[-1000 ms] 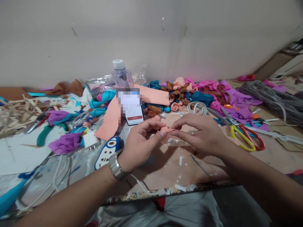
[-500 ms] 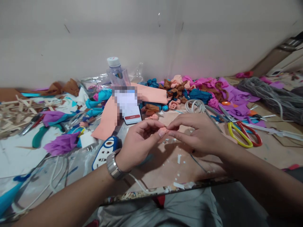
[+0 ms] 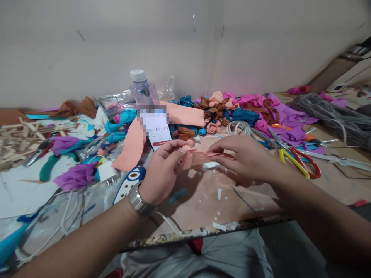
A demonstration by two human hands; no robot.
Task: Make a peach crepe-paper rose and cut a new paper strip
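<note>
A piece of peach crepe paper (image 3: 194,157) stretches between my two hands, above the board. My left hand (image 3: 165,166), with a metal watch on its wrist, pinches the left end between thumb and fingers. At the other end, my right hand (image 3: 238,157) has its thumb and fingers closed on the paper; its fingertips partly cover that end. Just behind the left fingertips lies a small peach paper rosebud (image 3: 189,143). Under the paper, a white scrap (image 3: 211,165) rests on the board.
A phone (image 3: 159,135) and a bottle (image 3: 143,88) stand behind my hands. Red-and-yellow scissors (image 3: 305,164) lie to the right, a blue-and-white power strip (image 3: 127,187) to the left. Piled crepe flowers (image 3: 232,110) line the wall; grey yarn (image 3: 333,116) sits far right.
My hands have moved apart, the left one leftward. The peach paper, bunched small between the fingertips before, now spreads out as a strip between them.
</note>
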